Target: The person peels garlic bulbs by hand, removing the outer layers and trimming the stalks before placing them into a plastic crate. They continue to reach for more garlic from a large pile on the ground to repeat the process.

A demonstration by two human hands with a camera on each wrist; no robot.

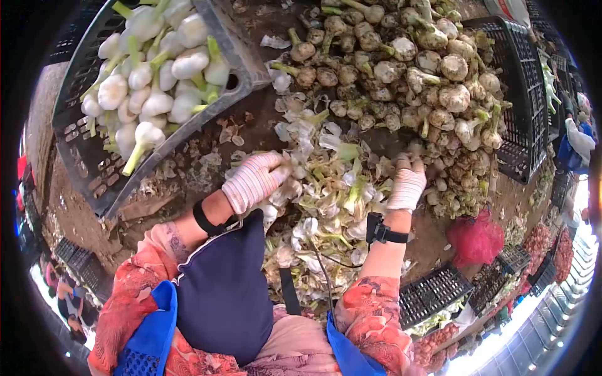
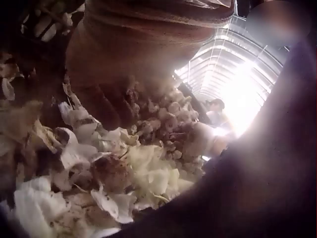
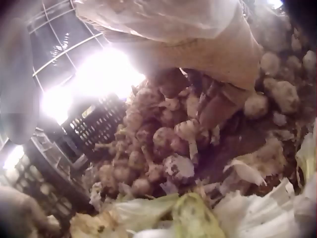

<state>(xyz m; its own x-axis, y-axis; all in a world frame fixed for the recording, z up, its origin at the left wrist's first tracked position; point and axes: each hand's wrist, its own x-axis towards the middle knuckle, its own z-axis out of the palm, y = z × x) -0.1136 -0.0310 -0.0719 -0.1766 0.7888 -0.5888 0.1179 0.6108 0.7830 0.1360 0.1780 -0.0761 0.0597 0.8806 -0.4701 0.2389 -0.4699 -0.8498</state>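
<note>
My left hand (image 1: pixel 257 178), wrapped in pale tape, hovers close over the left side of a heap of garlic skins (image 1: pixel 338 194). Its fingers are loosely bent, and nothing shows between them; in the left wrist view the fingers (image 2: pixel 106 106) point down beside papery husks (image 2: pixel 74 153). My right hand (image 1: pixel 407 185), taped the same way, reaches to the near edge of a pile of soil-stained garlic bulbs (image 1: pixel 454 97). In the right wrist view its fingers (image 3: pixel 218 109) extend down close to the dirty bulbs (image 3: pixel 178 168), with no bulb seen gripped.
A black crate (image 1: pixel 166 141) full of clean white garlic (image 1: pixel 150 103) stands tilted at the left. Another black crate (image 1: pixel 517 94) borders the pile on the right. A pink mesh bag (image 1: pixel 476 241) and a black crate (image 1: pixel 436 294) lie at lower right.
</note>
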